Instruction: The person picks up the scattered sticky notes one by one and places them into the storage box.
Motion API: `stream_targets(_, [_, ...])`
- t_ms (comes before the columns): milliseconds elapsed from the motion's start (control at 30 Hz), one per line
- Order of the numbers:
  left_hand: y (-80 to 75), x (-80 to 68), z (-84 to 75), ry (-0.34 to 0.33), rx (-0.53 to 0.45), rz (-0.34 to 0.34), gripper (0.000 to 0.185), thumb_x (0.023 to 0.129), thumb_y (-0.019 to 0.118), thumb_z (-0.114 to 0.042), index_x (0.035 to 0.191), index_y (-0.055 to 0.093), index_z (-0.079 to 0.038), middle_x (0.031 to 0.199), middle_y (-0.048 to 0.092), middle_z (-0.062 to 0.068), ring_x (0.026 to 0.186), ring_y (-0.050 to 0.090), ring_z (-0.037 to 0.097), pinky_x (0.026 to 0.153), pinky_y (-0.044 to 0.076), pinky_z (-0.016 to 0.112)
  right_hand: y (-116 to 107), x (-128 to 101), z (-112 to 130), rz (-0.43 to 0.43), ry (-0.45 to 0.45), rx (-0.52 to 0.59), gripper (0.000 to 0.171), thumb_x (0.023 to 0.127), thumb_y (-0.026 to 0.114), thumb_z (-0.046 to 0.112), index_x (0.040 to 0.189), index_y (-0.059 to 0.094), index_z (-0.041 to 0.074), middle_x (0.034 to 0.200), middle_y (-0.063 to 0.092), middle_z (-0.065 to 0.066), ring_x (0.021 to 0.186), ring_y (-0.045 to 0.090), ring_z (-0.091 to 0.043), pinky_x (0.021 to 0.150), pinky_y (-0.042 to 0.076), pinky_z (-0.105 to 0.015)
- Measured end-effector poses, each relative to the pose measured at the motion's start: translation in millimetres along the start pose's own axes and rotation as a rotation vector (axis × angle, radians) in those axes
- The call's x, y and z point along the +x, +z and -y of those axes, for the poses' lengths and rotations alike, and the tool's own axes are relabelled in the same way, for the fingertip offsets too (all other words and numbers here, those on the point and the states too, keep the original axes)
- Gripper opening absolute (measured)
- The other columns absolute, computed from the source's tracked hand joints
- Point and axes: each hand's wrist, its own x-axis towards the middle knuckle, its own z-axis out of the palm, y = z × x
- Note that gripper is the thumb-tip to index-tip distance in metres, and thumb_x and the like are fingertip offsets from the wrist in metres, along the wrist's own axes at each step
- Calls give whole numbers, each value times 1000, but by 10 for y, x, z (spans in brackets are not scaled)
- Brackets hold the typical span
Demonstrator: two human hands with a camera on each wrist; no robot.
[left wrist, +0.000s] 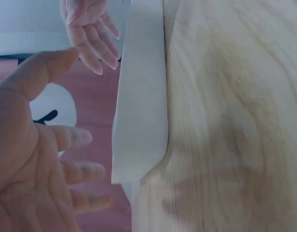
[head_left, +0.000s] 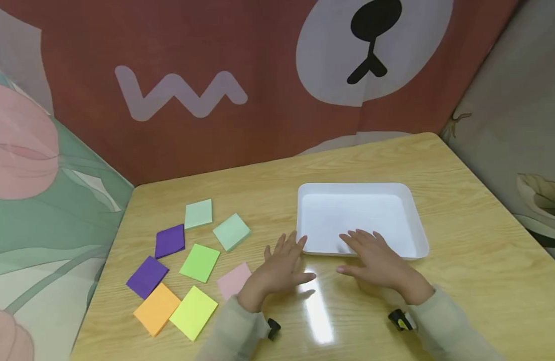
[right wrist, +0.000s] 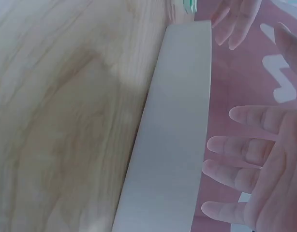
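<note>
A white rectangular tray [head_left: 356, 215] sits on the wooden table with nothing inside it. My left hand [head_left: 279, 268] hovers by the tray's near left corner, fingers spread and holding nothing. Over the near rim, toward the right, my right hand [head_left: 379, 260] reaches with fingers extended and the thumb apart. In the left wrist view the left hand's palm [left wrist: 27, 159] faces the tray's side wall [left wrist: 141, 96]. The right wrist view shows the right hand's straight fingers [right wrist: 240, 150] beside the tray wall [right wrist: 172, 121].
Left of the tray lie several square sticky-note pads: mint [head_left: 198, 214], purple [head_left: 170, 240], green [head_left: 199, 262], orange [head_left: 157, 309], yellow [head_left: 193, 313] and pink [head_left: 234, 281]. The pink pad is partly behind my left hand. A printed curtain [head_left: 214, 145] hangs behind the table [head_left: 476, 250].
</note>
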Motion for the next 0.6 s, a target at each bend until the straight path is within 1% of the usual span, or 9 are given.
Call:
stream_targets(200, [20,132,-72,-17,-29,-40,79,79,50,-50,139,15,-13,142,6,14,126,9,37,90,10,62,-29,-80,-75,-12,27,10,74,77,51,54,128,39,3,126,38,-23,118,28,-39,93,11,-56])
stream_targets(367, [42,204,-113,-20,-64,-75,76,81,52,-44,137,18,-7,141,11,17,125,15,35,90,14,60,-58,-153,-140,-28,61,4,74,76,51,55,127,39,2,126,38,-24,117,29,-39,93,12,-56])
stream_targets(467, [70,254,-130,-25,-97,-132,72,83,49,-42,136,20,-3,139,16,19,123,21,34,89,19,59,-81,-202,-186,-32,83,1,74,76,51,55,127,39,2,126,38,-24,117,29,-39,92,13,-56])
stream_targets(600, [93,315,-137,-58,-136,-239,68,85,47,-40,134,24,0,136,23,21,118,30,38,89,24,56,-129,-260,-246,-39,92,0,74,77,51,53,127,39,1,125,39,-23,116,30,-38,92,15,-54])
